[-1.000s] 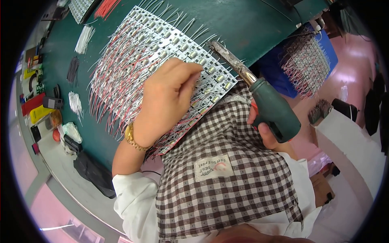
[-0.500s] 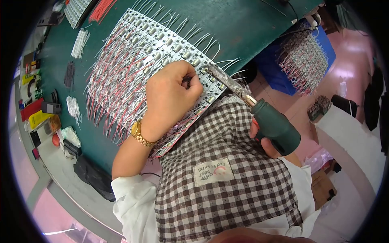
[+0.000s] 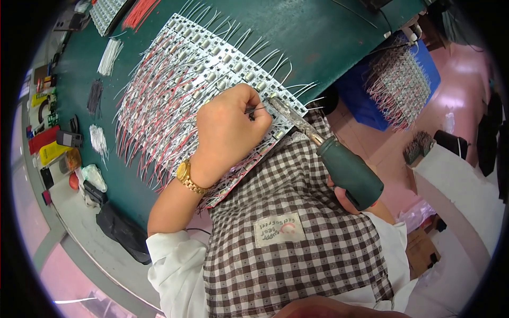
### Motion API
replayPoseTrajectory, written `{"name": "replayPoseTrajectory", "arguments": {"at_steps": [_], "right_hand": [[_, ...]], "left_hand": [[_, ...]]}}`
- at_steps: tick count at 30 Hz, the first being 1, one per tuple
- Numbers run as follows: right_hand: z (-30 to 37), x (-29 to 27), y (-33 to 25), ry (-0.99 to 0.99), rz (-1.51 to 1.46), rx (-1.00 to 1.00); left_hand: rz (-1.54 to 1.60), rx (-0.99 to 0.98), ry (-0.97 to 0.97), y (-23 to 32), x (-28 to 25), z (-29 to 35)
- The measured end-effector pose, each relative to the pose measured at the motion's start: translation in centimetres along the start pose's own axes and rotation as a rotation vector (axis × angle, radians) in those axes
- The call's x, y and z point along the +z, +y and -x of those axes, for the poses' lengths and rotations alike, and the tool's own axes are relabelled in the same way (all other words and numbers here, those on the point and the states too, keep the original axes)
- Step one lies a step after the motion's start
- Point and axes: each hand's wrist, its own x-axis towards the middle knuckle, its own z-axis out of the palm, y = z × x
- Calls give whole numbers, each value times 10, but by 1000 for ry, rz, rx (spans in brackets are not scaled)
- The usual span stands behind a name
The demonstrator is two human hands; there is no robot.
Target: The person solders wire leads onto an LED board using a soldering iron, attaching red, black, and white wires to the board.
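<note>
A white circuit-board panel (image 3: 214, 50) lies at the near edge of the table, covered with rows of small components and many thin red, white and grey wires. Above its near right part, my left hand (image 3: 230, 119) is closed in a pinch on a thin dark wire (image 3: 256, 108); the fingertips are partly hidden by the hand itself. My right hand (image 3: 345, 200) is wrapped round the dark green handle of a soldering iron (image 3: 352, 175), mostly behind it. The iron's grey, stained tip reaches the panel just right of the left fingers. Whether it touches a pad, I cannot tell.
On the green table (image 3: 318, 32) lie bundles of white wires (image 3: 110, 56), dark wires (image 3: 95, 98) and red wires (image 3: 140, 13). A blue bin (image 3: 366, 108) at the right holds more wired panels (image 3: 400, 85). Assorted small items line a shelf at the left.
The soldering iron has shifted left and slightly down along with my right hand. My left hand sits a little farther right, and a dark wire now shows at its fingers.
</note>
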Motion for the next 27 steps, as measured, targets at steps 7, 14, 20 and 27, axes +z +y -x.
{"name": "replayPoseTrajectory", "arguments": {"at_steps": [7, 14, 20, 27], "right_hand": [[-6, -7, -11, -257, 187, 119], [9, -9, -1, -193, 117, 122], [21, -23, -2, -339, 333, 495], [-6, -7, -13, -194, -12, 328]], "left_hand": [[-12, 36, 5, -1, 2, -3], [-8, 36, -15, -2, 0, -5], [12, 22, -30, -5, 0, -5], [17, 40, -33, -7, 1, -6]]}}
